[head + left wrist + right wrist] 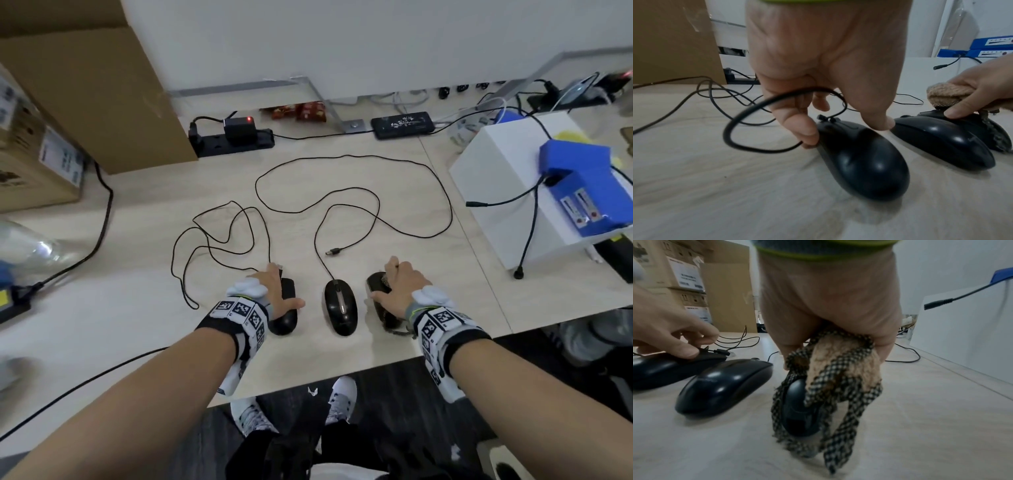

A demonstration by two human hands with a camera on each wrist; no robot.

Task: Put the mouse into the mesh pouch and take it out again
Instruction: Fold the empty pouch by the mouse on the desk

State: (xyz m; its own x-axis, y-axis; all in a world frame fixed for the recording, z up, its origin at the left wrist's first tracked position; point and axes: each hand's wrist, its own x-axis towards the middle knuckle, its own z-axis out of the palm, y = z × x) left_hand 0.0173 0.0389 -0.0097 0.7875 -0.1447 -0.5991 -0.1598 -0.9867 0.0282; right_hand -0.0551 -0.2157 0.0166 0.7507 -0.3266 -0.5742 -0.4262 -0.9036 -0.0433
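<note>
Three black wired mice lie in a row near the table's front edge. My left hand (274,291) (844,130) pinches the left mouse (284,322) (859,162) between thumb and finger, with a loop of its cable (740,116) held in the curled fingers. The middle mouse (340,306) (941,142) (725,382) lies untouched. My right hand (399,287) (835,353) grips the checked beige-and-black mesh pouch (375,281) (840,363) from above. A third mouse (797,410) lies inside it, showing through the opening.
Mouse cables (342,192) loop across the middle of the table, with a USB plug (333,251) at one end. Cardboard boxes (85,96) stand at the back left and a power strip (233,137) behind. A white box (513,192) with blue packs (582,185) stands at the right.
</note>
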